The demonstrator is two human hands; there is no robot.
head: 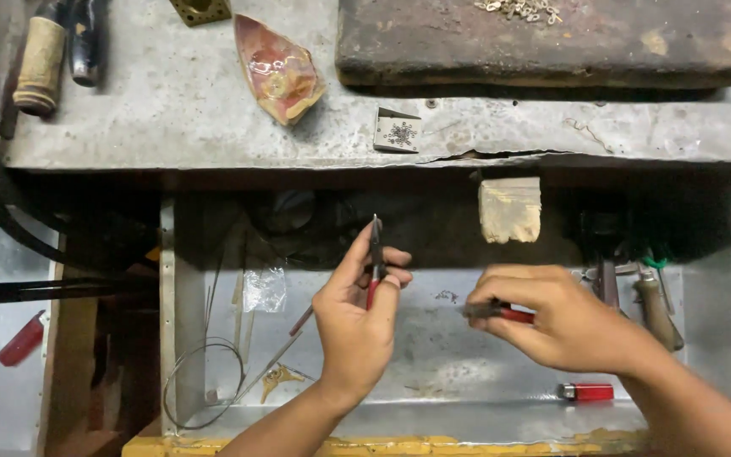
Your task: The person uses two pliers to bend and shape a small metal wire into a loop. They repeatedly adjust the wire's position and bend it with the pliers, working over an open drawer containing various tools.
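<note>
Head view, looking down into a metal tray [467, 398]: the left hand [355, 322] is closed around red-handled pliers [376, 258], tips upward, while the right hand [560, 317] grips a second red-handled tool [501, 312] — held level, pointing left. A red lighter [587, 392] lies near the right wrist.

The left hand [355, 317] holds thin red-handled pliers [376, 258] upright; the right hand [556, 317] grips another red-handled tool [501, 312] over the metal drawer [433, 372].

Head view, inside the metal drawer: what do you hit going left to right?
Wire coil → plastic bag → left hand with pliers → right hand with red-handled tool → red lighter → wooden-handled tools.
</note>
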